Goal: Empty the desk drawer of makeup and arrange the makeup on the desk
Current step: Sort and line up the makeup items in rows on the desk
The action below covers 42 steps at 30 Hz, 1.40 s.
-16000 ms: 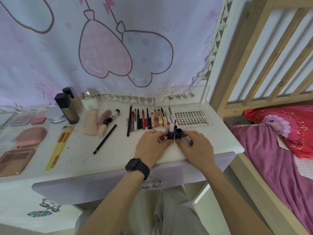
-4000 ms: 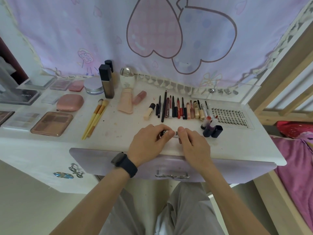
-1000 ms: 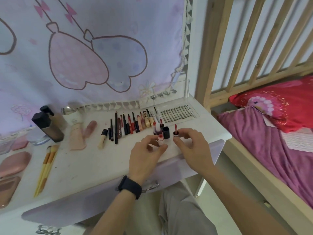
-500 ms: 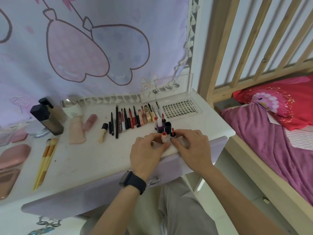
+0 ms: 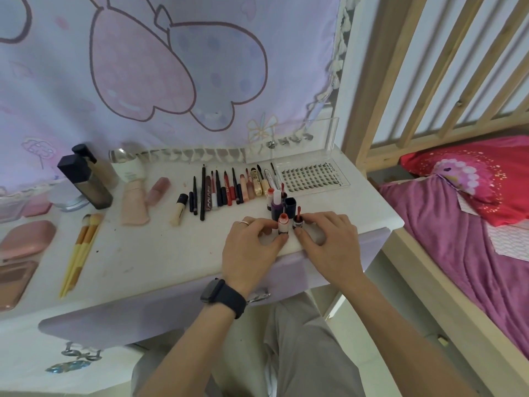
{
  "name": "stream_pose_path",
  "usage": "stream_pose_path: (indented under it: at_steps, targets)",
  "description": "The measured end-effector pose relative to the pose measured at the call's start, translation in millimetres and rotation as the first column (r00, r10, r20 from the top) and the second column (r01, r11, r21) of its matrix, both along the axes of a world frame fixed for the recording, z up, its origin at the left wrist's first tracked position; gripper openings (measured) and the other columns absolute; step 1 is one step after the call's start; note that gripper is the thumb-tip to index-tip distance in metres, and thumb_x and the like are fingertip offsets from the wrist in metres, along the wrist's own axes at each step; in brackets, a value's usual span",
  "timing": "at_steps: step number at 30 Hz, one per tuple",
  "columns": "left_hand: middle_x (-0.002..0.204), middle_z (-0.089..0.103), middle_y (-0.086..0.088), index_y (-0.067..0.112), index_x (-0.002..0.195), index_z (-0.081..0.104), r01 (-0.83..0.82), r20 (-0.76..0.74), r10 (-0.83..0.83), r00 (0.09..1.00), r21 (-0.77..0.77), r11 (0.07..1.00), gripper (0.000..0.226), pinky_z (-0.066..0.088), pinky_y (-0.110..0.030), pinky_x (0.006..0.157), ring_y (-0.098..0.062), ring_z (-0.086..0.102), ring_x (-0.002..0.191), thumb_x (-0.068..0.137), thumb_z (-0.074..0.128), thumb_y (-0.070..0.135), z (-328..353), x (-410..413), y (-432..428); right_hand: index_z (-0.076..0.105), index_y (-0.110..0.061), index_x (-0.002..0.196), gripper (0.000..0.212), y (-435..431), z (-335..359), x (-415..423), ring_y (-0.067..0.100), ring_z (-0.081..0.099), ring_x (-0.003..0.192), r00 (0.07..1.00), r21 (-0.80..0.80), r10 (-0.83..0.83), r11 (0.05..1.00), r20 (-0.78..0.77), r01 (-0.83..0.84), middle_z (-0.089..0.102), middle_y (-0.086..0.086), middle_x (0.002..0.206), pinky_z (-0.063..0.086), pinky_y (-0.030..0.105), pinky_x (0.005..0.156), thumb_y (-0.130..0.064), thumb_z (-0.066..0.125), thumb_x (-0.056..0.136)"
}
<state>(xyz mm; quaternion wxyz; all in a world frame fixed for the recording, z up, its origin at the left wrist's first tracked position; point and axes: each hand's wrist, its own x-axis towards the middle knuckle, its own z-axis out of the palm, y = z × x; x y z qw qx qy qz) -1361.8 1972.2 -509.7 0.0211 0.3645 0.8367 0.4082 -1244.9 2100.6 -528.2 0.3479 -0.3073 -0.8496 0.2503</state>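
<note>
On the white desk (image 5: 160,259) my left hand (image 5: 252,247) pinches a small upright lipstick with an orange-red top (image 5: 282,224). Beside it my right hand (image 5: 329,239) pinches a small dark lip tube with a red tip (image 5: 297,223). Both stand near the desk's front edge. Just behind them stands a cluster of small bottles (image 5: 279,203). A row of pencils and lip products (image 5: 226,190) lies farther back. The lilac drawer front (image 5: 160,308) below the desk edge looks pushed in.
A lash tray (image 5: 312,179) lies at the back right by a clear acrylic stand (image 5: 303,138). Foundation bottles (image 5: 86,181), a pink tube (image 5: 134,204), brushes (image 5: 80,247) and compacts (image 5: 25,242) fill the left. A wooden bed frame (image 5: 429,270) stands to the right.
Both hands stay at the same spot near the front edge; the two small lipsticks now stand upright side by side between my fingertips. The camera view shifted slightly.
</note>
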Motion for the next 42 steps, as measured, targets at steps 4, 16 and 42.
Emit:
stream_pose_path:
  at_steps: [4, 16, 42]
  targets:
    - [0.091, 0.061, 0.017, 0.035, 0.1, 0.071, 0.003, -0.012, -0.003, 1.0, 0.001, 1.0, 0.022, 0.044, -0.02, 0.076, -0.006, 0.052, 0.092, 0.082, 0.074, 0.048, -1.0, -0.7, 0.4, 0.076, -0.026, 0.106, 0.02, 0.0, 1.1, -0.1, 0.02, 0.056, 0.102, 1.0, 0.003, -0.001, 1.0, 0.011, 0.001, 0.07, -0.008, 0.106, 0.035, 0.033, 0.087, -0.032, 0.078, 0.087]
    - [0.099, 0.056, 0.018, 0.034, 0.115, 0.066, 0.066, 0.059, -0.062, 0.996, -0.057, 0.996, 0.035, 0.04, -0.018, 0.085, -0.004, 0.048, 0.101, 0.082, 0.075, 0.043, 9.0, -5.0, -13.3, 0.066, -0.029, 0.122, 0.037, -0.6, 4.1, 10.1, 0.009, 0.053, 0.107, 0.998, -0.103, 0.058, 0.993, 0.02, -0.055, 0.059, -0.015, 0.114, 0.04, 0.031, 0.094, -0.033, 0.077, 0.087]
    - [0.124, 0.058, -0.012, 0.013, 0.126, 0.055, -0.377, -0.104, 0.363, 0.926, -0.246, 0.893, 0.041, 0.045, -0.041, 0.094, -0.031, 0.049, 0.116, 0.094, 0.057, 0.039, 24.7, -117.9, -72.5, 0.073, -0.014, 0.119, 0.03, -93.5, 4.5, -86.0, 0.017, 0.06, 0.119, 0.933, 0.258, 0.313, 0.9, 0.176, -0.35, 0.07, -0.002, 0.124, 0.054, 0.034, 0.098, -0.029, 0.062, 0.095]
